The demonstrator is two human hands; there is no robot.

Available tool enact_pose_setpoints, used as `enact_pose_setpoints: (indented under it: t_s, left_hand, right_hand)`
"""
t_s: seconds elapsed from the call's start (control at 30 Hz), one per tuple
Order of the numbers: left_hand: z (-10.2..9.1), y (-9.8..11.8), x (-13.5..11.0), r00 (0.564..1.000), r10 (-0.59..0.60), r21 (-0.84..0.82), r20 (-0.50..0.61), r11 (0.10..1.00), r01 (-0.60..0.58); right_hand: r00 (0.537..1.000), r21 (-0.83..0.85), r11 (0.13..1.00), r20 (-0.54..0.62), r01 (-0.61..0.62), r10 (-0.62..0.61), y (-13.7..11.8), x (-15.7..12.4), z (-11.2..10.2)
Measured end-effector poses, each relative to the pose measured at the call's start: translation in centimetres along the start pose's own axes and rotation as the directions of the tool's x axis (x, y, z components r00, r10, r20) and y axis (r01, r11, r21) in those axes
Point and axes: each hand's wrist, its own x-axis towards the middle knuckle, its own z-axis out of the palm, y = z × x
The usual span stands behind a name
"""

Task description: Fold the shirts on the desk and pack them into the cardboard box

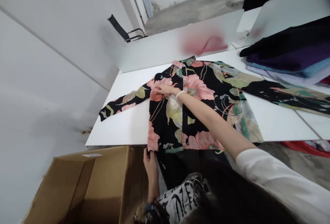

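Note:
A long-sleeved black shirt with a large pink and green floral print [198, 91] lies front up on a white table [121, 124], its buttoned placket running down the middle. Its sleeves stretch out to the left [123, 102] and right [283, 95]. My right hand [165, 88], with a white bracelet at the wrist, rests flat on the shirt's chest, touching a small translucent patch [174, 103]. My left hand [149, 161] pinches the shirt's bottom hem at the table's near edge.
An open cardboard box [87, 189] stands below the near table edge at left. Folded dark, purple and pale garments [288, 59] are stacked at right. A white panel [175, 46] stands behind the table, with a black chair [121, 28] beyond it.

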Motion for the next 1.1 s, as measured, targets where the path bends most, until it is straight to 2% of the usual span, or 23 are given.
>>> enact_pose_setpoints:
  t_s: [0.1, 0.17, 0.23, 0.33, 0.4, 0.43, 0.5, 0.57, 0.63, 0.77, 0.83, 0.9, 1.0, 1.1]
  left_hand:
    - [-0.2, -0.5, 0.5, 1.000, 0.006, 0.046, -0.003, 0.999, -0.005]
    - [-0.3, -0.9, 0.7, 1.000, 0.016, 0.093, -0.015, 0.996, -0.015]
    - [-0.4, -1.1, 0.7, 0.999, 0.037, 0.137, -0.023, 0.990, -0.033]
    - [-0.3, -1.2, 0.7, 0.991, 0.121, 0.180, -0.061, 0.978, -0.108]
    - [-0.2, -1.0, 0.9, 0.949, 0.299, 0.284, -0.100, 0.923, -0.261]
    - [-0.1, -0.8, 1.1, 0.908, 0.410, 0.356, -0.084, 0.864, -0.357]
    - [-0.1, -0.3, 1.7, 0.811, 0.584, 0.462, 0.038, 0.709, -0.532]
    - [0.0, 0.1, 2.5, 0.737, 0.647, 0.458, 0.196, 0.604, -0.652]
    - [0.0, 0.5, 3.0, 0.683, 0.669, 0.403, 0.293, 0.561, -0.723]
    - [0.0, 0.6, 3.5, 0.623, 0.702, 0.301, 0.346, 0.546, -0.782]
    - [-0.2, 0.3, 3.5, 0.609, 0.717, 0.287, 0.339, 0.537, -0.793]
    - [-0.4, -0.3, 3.6, 0.614, 0.728, 0.298, 0.306, 0.539, -0.788]
    - [-1.1, -1.2, 3.9, 0.665, 0.714, 0.339, 0.221, 0.583, -0.738]
    - [-2.1, -1.9, 4.2, 0.704, 0.687, 0.386, 0.182, 0.608, -0.694]
  right_hand:
    - [0.997, 0.012, 1.000, 0.072, -0.019, 0.018, -0.4, -4.7, -2.5]
    - [0.997, 0.011, 1.000, 0.077, -0.025, 0.024, -1.5, -9.7, -3.4]
    - [0.997, 0.019, 1.000, 0.069, -0.017, 0.016, -3.6, -15.6, -3.4]
    - [0.999, 0.062, 0.998, 0.044, 0.012, -0.015, -7.9, -23.7, -1.2]
    - [0.999, -0.002, 1.000, -0.046, -0.029, 0.029, -10.6, -27.3, 1.2]
    - [0.995, -0.034, 0.997, -0.079, -0.065, 0.062, -11.8, -28.4, 2.4]
    - [0.988, -0.071, 0.991, -0.113, -0.111, 0.103, -13.4, -29.4, 4.5]
    - [0.984, -0.073, 0.988, -0.127, -0.138, 0.128, -14.1, -29.5, 5.9]
    - [0.973, -0.051, 0.984, -0.166, -0.170, 0.160, -14.2, -29.3, 6.5]
    - [0.935, 0.052, 0.975, -0.277, -0.215, 0.221, -13.6, -29.5, 5.9]
    - [0.915, 0.085, 0.969, -0.318, -0.232, 0.247, -13.3, -30.1, 5.1]
    - [0.902, 0.091, 0.968, -0.352, -0.232, 0.249, -13.1, -30.8, 4.3]
    - [0.902, 0.080, 0.979, -0.381, -0.190, 0.206, -13.0, -31.6, 3.7]
    - [0.923, 0.083, 0.981, -0.332, -0.175, 0.193, -13.5, -31.9, 4.1]
